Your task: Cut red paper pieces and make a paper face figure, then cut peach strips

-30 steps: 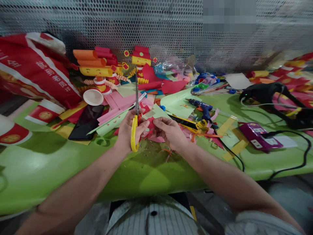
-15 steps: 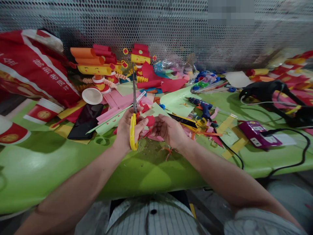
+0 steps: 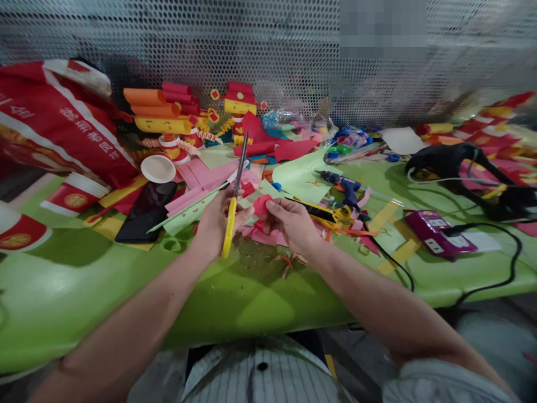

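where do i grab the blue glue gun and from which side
By its handle, probably from the near side: the glue gun seems to lie on its side, handle slanting toward the person, while the nozzle points left, away from that grip.

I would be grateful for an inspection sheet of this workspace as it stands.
Surface: green table, fine scraps in front of the hands.
Things in hand: yellow-handled scissors, blades pointing away; small red paper piece.
Clutter: paper offcuts, glue gun, phone and cups lie about.
Left hand: holds the scissors, fingertips near the red paper piece.
Right hand: pinches the red paper piece.
Cables: black cable plugged into the purple power block, running to the front edge.
Spills: nothing seen.
Surroundings: perforated panel behind; red bag at left; paper figures near the panel.
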A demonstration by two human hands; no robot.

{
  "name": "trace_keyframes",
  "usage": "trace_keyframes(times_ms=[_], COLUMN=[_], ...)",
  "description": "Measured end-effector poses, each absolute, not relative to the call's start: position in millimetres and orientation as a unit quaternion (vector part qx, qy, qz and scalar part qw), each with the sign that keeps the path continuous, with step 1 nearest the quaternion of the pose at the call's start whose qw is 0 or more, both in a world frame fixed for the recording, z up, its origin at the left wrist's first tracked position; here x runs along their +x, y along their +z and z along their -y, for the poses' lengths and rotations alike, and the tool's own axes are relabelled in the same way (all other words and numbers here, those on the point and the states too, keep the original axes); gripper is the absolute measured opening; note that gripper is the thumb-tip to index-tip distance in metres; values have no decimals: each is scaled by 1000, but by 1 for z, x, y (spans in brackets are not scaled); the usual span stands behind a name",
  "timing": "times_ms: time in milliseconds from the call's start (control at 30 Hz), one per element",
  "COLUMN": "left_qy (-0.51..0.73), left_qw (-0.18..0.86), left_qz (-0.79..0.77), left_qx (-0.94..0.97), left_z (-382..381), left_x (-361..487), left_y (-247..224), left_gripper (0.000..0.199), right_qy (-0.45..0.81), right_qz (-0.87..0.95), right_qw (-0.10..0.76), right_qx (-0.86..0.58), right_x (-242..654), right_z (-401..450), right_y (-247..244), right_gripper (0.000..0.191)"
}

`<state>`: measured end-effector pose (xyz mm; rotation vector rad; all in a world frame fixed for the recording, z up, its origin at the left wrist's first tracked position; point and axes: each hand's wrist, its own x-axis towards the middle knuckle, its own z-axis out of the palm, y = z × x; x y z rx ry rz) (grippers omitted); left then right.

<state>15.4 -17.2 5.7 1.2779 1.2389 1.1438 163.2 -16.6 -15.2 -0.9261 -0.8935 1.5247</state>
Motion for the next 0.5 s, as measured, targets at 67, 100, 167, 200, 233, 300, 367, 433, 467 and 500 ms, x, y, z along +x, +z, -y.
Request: trace_keyframes(times_ms=[67, 100, 167, 200, 233, 300, 367, 433, 467, 500], left_qy=[404, 373, 310, 269, 230, 168, 127, 88, 67, 50], left_qw=[454, 421, 341, 299, 262, 212, 180, 148, 132, 117], left_qz=[-552, -572, -608, -627, -645, -665, -668, -661, -656, -651], left_qx=[571, 597, 646, 668, 680, 696, 711, 730, 740, 749], left_z=[9, 6, 0, -2, -3, -3, -1, 1, 3, 5], left_x=[6, 2, -4, -6, -6, -6, -4, -3, -2, -2], left_y=[4, 4, 4, 5, 6, 9, 10, 9, 9, 10], left_gripper=[44, 43, 44, 46, 48, 51, 52, 50, 49, 48], right_qy=[631, 626, 616, 611, 607, 600, 596, 592, 590, 588], right_qz=[360, 353, 343, 343, 345, 355, 362, 368, 370, 374], right_qw=[557, 563, 574, 578, 582, 585, 584, 583, 583, 582], right_qx=[-402, -408, -417, -418, -417, -415, -415, -417, -418, -420], right_x=[167, 169, 172, 173, 173, 173, 172, 171, 171, 171], right_z=[12, 10, 7, 6, 6, 5, 5, 6, 6, 6], right_y=[-15, -15, -15, -15, -15, -16, -17, -17, -17, -17], right_gripper=[39, 38, 37, 37, 37, 37, 39, 42, 43, 45])
